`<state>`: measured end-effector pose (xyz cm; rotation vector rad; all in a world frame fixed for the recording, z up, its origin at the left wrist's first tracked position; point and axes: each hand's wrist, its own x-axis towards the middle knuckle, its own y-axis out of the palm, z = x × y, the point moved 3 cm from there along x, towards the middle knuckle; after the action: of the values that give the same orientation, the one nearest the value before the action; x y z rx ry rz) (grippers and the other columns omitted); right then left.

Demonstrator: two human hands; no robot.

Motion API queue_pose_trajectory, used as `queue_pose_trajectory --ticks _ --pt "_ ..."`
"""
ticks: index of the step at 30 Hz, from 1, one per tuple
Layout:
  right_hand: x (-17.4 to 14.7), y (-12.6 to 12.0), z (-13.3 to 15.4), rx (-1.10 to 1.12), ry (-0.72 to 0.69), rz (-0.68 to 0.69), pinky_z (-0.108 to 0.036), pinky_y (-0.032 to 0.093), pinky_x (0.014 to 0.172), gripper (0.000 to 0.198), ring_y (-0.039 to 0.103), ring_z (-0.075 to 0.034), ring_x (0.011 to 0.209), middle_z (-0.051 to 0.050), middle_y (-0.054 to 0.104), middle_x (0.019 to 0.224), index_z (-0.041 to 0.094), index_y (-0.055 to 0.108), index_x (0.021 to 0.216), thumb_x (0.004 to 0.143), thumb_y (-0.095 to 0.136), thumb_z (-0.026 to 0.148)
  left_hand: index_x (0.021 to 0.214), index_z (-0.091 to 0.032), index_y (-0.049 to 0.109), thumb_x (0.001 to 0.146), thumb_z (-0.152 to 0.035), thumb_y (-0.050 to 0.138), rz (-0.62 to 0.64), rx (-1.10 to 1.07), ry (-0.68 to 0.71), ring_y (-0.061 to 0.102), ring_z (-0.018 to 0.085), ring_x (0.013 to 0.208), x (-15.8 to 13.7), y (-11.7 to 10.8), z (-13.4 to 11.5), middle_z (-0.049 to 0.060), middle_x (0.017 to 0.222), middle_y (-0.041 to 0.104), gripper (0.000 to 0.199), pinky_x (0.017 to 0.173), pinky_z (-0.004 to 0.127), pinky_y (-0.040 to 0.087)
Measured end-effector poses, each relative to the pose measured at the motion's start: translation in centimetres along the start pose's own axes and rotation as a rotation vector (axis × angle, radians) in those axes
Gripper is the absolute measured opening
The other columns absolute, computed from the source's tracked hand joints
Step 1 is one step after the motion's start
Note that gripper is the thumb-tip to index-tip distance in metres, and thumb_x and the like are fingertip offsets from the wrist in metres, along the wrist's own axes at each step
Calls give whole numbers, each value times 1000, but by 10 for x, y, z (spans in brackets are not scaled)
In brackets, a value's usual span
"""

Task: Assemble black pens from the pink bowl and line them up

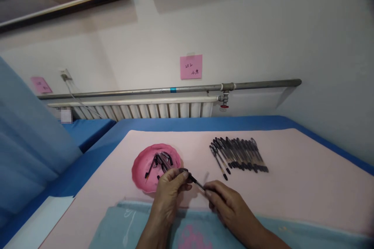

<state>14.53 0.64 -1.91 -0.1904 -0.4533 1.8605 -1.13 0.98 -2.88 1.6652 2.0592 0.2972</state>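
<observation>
Between my two hands is a black pen (pixel 199 185), held at a slant above the pink mat. My left hand (pixel 172 186) pinches its upper end, where a dark cap shows. Around the lower end, the fingers of my right hand (pixel 223 202) are closed, hiding the pen's tip. Left of my hands sits a pink scalloped bowl (pixel 138 173) with several loose black pen parts (pixel 160 161) in it; my left hand partly covers its rim. Beyond my right hand lies a row of several capped pens (pixel 239 153), side by side and touching.
A pink mat (pixel 306 186) covers the blue table (pixel 204 123). A teal cloth (pixel 125 225) lies along the near edge, and a white sheet (pixel 49 218) at the left. Behind are a radiator (pixel 146 109), a pipe with a red valve (pixel 224 106) and a blue curtain (pixel 26 144).
</observation>
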Motion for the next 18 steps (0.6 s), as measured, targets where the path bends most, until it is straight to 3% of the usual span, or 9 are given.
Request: queue_pose_trajectory --ticks 4,7,9,11,14,15,18 --pt "1 -3 1 -147 -28 -72 -24 39 55 6 50 -14 59 3 51 64 22 52 75 70 56 22 71 -10 64 54 -28 76 -48 -21 7 59 11 61 0 -2 -2 3 66 64 28 57 22 47" --pt "1 -3 0 -106 -34 -22 -24 38 53 13 48 -13 53 4 47 55 22 51 69 80 45 27 71 -10 63 54 -27 77 -54 -35 -5 59 10 60 0 -2 -4 2 65 63 28 56 21 48" --pt "1 -2 -1 -70 -47 2 -25 40 54 18 51 -14 55 3 51 58 21 54 78 83 40 31 70 -10 63 53 -26 77 -60 -40 -16 59 10 59 0 -1 -4 2 65 63 27 56 21 48" --pt "1 -2 -2 -105 -65 -21 -25 41 57 14 53 -15 62 0 56 68 20 55 86 79 47 30 70 -10 63 53 -25 77 -69 -50 -18 59 10 58 0 -2 -4 2 64 63 28 55 21 48" --pt "2 -2 -4 -198 -71 -55 -24 40 56 7 53 -14 62 1 55 69 20 53 79 73 52 21 70 -10 63 52 -25 77 -79 -67 -14 59 10 58 1 -3 -4 2 64 63 28 55 20 48" --pt "2 -1 -4 -195 -66 -43 -24 40 55 4 52 -14 59 2 53 64 20 52 76 75 48 22 70 -10 63 53 -25 77 -81 -70 -17 59 10 58 1 -3 -4 2 64 63 27 55 20 48" --pt "2 0 -4 -139 -60 30 -24 42 56 20 53 -13 55 3 52 59 20 53 79 85 36 28 70 -10 62 53 -24 77 -84 -80 -27 59 11 59 2 -5 -4 4 66 64 27 56 21 49"
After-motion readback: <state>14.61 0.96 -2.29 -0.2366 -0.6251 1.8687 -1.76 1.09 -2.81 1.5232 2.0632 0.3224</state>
